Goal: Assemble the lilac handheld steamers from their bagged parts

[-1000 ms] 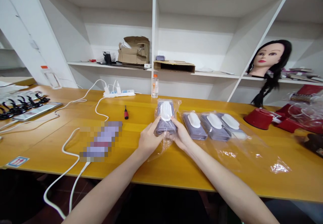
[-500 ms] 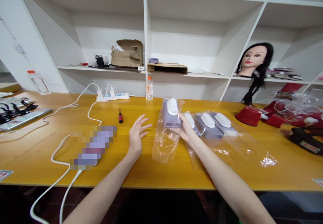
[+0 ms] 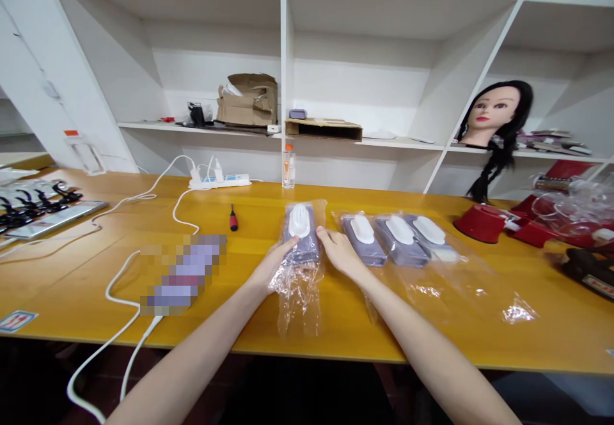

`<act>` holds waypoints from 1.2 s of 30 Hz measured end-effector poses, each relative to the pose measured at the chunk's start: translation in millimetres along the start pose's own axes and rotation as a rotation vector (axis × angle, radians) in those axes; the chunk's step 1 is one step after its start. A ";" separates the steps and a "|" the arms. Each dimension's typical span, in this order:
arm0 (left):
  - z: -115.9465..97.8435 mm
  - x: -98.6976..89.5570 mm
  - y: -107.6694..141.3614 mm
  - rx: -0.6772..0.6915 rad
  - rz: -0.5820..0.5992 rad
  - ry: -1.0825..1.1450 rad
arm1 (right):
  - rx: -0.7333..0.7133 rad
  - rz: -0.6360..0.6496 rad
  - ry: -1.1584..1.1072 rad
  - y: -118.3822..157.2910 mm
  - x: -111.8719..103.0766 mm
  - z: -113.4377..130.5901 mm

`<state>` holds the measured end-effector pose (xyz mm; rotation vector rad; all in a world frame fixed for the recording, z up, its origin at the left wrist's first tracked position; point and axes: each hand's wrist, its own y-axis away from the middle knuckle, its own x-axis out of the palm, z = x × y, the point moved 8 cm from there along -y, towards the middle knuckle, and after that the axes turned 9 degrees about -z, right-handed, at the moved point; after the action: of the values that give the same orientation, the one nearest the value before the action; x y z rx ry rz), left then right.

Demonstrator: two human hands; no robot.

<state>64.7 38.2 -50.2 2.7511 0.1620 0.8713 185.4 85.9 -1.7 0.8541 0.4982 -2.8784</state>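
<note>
A grey-purple box with a white oval piece on top, inside a clear plastic bag, is in front of me. My left hand grips its near left side, thumb on top and the other fingers mostly hidden by the box and bag. My right hand is at the box's right side, its fingers apart and their tips close to the bag's edge; whether they touch is unclear. To the right lie three similar bagged boxes in a row, their loose plastic spread toward me.
A red-handled screwdriver lies left of my hands. Further left are a blurred-out phone-like device with white cables and a power strip. An orange-capped bottle stands behind. Red parts and a mannequin head are at right.
The bagged box has moved left and toward me, down from my right hand's hold. My left hand has closed on it, while my right hand has slipped off to its right side.
</note>
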 end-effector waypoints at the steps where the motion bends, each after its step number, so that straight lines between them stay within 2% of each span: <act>1: -0.2 -1.9 -1.7 0.008 -0.016 -0.010 | 0.024 0.026 -0.001 0.2 1.8 -2.4; 6: -4.1 -11.0 -11.3 0.100 -0.088 -0.121 | 0.185 0.217 -0.080 9.5 26.3 -12.1; 11: -7.0 -10.5 -13.8 0.124 -0.074 -0.121 | 0.332 0.400 -0.407 20.7 40.8 -11.1; 15: -12.6 -5.9 -11.4 0.184 -0.024 -0.159 | 0.390 0.386 -0.513 17.7 37.8 -16.8; 18: -27.7 -9.3 -8.6 0.424 -0.107 -0.488 | 0.406 0.346 -0.527 14.6 37.8 -22.3; 21: -38.2 -15.2 -5.2 0.607 -0.291 -0.940 | 0.399 0.292 -0.505 11.5 38.5 -27.2; 24: -37.7 -19.1 -4.8 0.603 -0.379 -1.182 | 0.365 0.257 -0.436 8.3 38.7 -29.8; 28: -37.3 -17.9 -1.6 0.603 -0.391 -1.245 | 0.260 0.242 -0.298 3.7 36.5 -26.7; 33: -38.0 -16.5 1.0 0.635 -0.370 -1.173 | 0.086 0.248 -0.108 2.7 27.4 -15.9; 36: -41.0 -20.1 1.1 0.672 -0.409 -1.154 | 0.042 0.287 0.006 5.7 18.5 -11.7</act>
<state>24.5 41.8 -28.6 3.0802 0.8326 -1.0607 176.9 84.5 -22.6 0.8625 0.2887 -2.6329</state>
